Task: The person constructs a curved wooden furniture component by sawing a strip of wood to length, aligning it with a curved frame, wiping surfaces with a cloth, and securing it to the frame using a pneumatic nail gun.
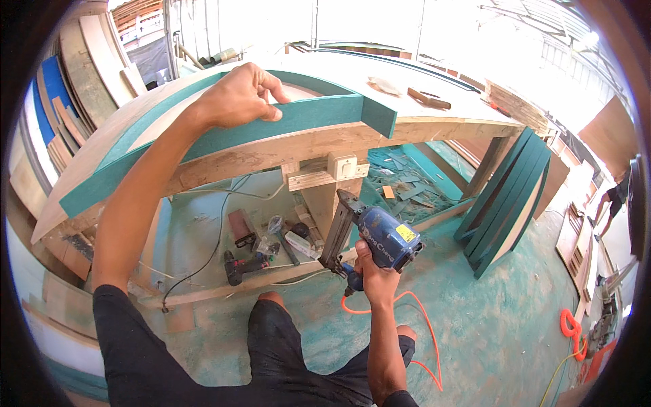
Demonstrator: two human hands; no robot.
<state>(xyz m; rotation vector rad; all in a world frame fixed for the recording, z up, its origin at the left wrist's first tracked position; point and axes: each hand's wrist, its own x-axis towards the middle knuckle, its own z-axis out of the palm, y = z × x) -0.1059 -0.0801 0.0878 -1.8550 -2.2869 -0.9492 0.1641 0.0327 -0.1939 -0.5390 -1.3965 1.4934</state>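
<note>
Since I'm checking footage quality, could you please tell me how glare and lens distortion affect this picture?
In the head view, the background beyond the benchtop is mostly blown out to white; in the same view, fisheye distortion appears to bow the boards at the left, and the corners are black; also there, the blue nail gun in the right hand looks fairly clear.

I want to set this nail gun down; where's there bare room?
Bare floor lies between the orange hose and the green boards. The tabletop also looks bare beyond the green frame, left of the pale item. Underneath is crowded: a drill and other tools, then scraps further right.
</note>
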